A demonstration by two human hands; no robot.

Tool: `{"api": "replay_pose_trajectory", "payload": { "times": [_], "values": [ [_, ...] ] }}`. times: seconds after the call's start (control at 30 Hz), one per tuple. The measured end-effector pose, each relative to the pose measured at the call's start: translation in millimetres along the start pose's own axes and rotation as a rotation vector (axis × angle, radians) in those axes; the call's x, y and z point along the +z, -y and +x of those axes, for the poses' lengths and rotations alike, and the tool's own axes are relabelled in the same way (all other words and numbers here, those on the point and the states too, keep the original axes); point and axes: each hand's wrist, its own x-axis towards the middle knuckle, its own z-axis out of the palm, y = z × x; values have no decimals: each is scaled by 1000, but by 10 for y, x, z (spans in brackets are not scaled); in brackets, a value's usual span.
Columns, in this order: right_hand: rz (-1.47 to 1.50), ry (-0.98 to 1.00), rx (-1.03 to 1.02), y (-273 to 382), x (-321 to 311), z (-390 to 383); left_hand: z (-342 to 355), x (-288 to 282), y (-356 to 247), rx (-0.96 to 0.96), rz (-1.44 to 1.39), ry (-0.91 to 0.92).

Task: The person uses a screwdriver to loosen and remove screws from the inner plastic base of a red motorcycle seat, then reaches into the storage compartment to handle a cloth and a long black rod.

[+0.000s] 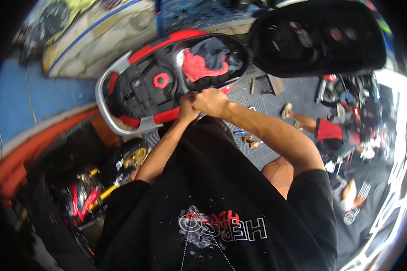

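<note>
My left hand (188,107) and my right hand (211,102) meet at the near side of a red and black scooter body (167,115). Both have their fingers curled closed; whatever is between them is hidden. Just beyond them the under-seat compartment (180,63) lies uncovered, with red cloth (198,66) and dark cloth (210,50) bunched inside. Left of that, a red ring (161,80) surrounds a filler opening. A silver grab rail (105,108) curves round the scooter's left end.
A large black oval piece (319,58), perhaps the raised seat, stands at upper right. A blue-handled tool (240,132) and orange-brown parts (253,143) lie on the floor. A person in red shorts (328,130) is at the right, near motorcycle parts. Another motorcycle (88,196) stands lower left.
</note>
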Motion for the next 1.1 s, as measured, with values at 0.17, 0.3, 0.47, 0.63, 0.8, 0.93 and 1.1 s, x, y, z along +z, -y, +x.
{"api": "replay_pose_trajectory", "payload": {
  "times": [0.17, 0.3, 0.47, 0.63, 0.8, 0.93, 1.1],
  "values": [
    [7, -48, 20, 106, 8, 66, -196, 195, 10, 250, 129, -157],
    [160, 2, 290, 161, 119, 213, -63, 248, -77, 204, 97, -299],
    [138, -41, 248, 117, -42, 134, -60, 515, 122, -68, 283, -286],
    [-227, -82, -321, 78, -389, 22, -56, 571, 123, -67, 179, -345],
    [-517, -262, -490, -82, -254, 95, 35, 407, -3, -211, 25, -242],
    [-466, -157, -364, 45, -211, 153, -11, 167, -167, -110, -186, -362],
    [-233, 42, 2, 54, 156, 151, -70, 291, -111, 33, 80, -246]
  ]
}}
